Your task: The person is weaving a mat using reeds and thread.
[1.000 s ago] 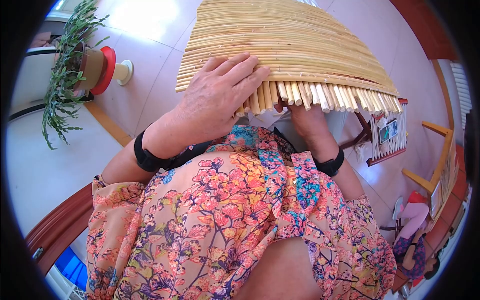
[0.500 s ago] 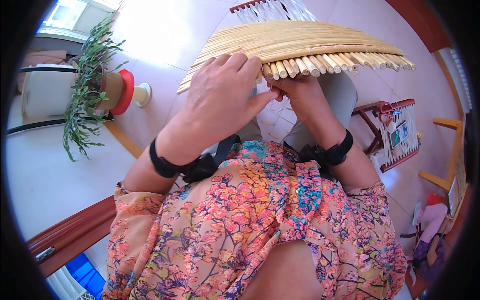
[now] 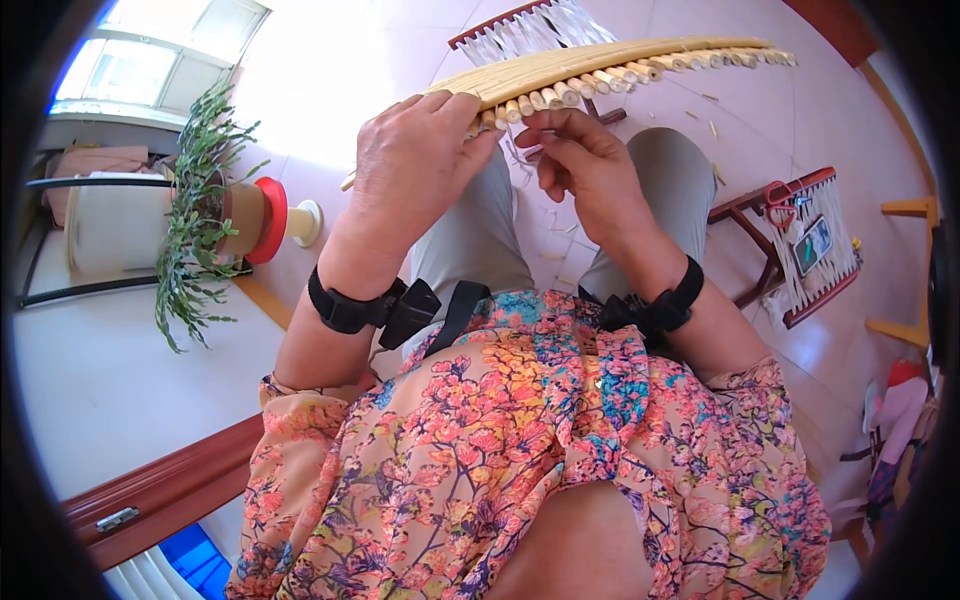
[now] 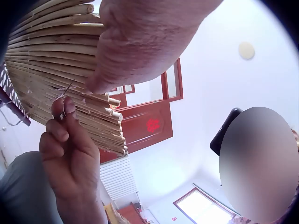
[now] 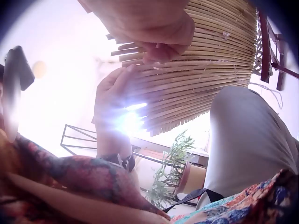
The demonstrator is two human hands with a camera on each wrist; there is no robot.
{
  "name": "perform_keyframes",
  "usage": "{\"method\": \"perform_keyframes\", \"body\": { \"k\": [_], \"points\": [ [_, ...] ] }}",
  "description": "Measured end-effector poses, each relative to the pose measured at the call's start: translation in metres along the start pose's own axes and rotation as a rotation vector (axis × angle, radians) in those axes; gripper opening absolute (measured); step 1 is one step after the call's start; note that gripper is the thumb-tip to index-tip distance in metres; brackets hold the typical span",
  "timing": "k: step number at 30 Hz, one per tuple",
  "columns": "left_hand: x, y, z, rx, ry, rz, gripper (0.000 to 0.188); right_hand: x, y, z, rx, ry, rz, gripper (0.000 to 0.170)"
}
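A fan-shaped mat of pale stalks [image 3: 545,68] is raised and tilted, its cut stalk ends facing the body. My left hand [image 3: 408,165] grips its near left edge, fingers over the top and thumb on the underside. Below the cut ends is my right hand [image 3: 597,180], its fingers bent. The left wrist view shows the right thumb and index finger pinching a thin needle [image 4: 70,86] with pale thread, close against the stalks [image 4: 70,49]. In the right wrist view, my right hand [image 5: 145,23] partly covers the mat [image 5: 205,56].
A woven-top stool [image 3: 800,245] with a phone and red-handled scissors stands at the right, another stool [image 3: 525,30] beyond the mat. A potted plant [image 3: 205,215] is on the left. Stalk scraps lie on the floor. A person is partly visible at the far right.
The mat has tipped from showing its broad top to nearly edge-on. My right hand has come out from beneath it, and my left hand has shifted toward the mat's left end.
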State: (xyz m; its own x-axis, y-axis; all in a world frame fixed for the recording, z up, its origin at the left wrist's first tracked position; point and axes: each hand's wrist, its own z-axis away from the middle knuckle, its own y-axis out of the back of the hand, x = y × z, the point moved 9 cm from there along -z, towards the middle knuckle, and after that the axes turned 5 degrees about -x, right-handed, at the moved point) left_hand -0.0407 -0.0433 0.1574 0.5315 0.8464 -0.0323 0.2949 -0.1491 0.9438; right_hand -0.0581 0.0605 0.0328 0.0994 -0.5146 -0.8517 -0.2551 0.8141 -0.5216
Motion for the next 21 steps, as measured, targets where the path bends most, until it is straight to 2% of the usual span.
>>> {"method": "perform_keyframes", "body": {
  "k": [6, 8, 12, 16, 18, 19, 21],
  "points": [
    [-0.006, 0.003, -0.007, -0.013, -0.005, 0.024, 0.023, 0.009, -0.024, -0.012, -0.131, -0.078, 0.034, 0.016],
    [-0.008, 0.004, -0.010, -0.016, -0.011, 0.012, 0.024, 0.019, -0.032, -0.018, -0.226, -0.165, 0.018, 0.017],
    [-0.016, 0.010, -0.020, -0.015, 0.002, 0.002, 0.025, 0.014, -0.028, -0.021, -0.134, -0.112, -0.008, 0.018],
    [-0.024, 0.020, -0.035, -0.015, 0.025, 0.012, 0.027, 0.005, -0.028, -0.020, -0.185, -0.091, 0.081, 0.019],
    [-0.030, 0.025, -0.041, -0.020, 0.032, 0.031, 0.030, -0.042, -0.032, -0.017, -0.111, 0.560, 0.641, 0.020],
    [-0.033, 0.027, -0.046, -0.028, 0.018, 0.038, 0.030, -0.048, -0.035, -0.019, -0.112, 0.570, 0.642, 0.020],
    [-0.034, 0.030, -0.051, -0.032, 0.000, 0.041, 0.030, -0.074, -0.057, -0.003, -0.255, 0.893, 0.650, 0.023]
  ]
}}
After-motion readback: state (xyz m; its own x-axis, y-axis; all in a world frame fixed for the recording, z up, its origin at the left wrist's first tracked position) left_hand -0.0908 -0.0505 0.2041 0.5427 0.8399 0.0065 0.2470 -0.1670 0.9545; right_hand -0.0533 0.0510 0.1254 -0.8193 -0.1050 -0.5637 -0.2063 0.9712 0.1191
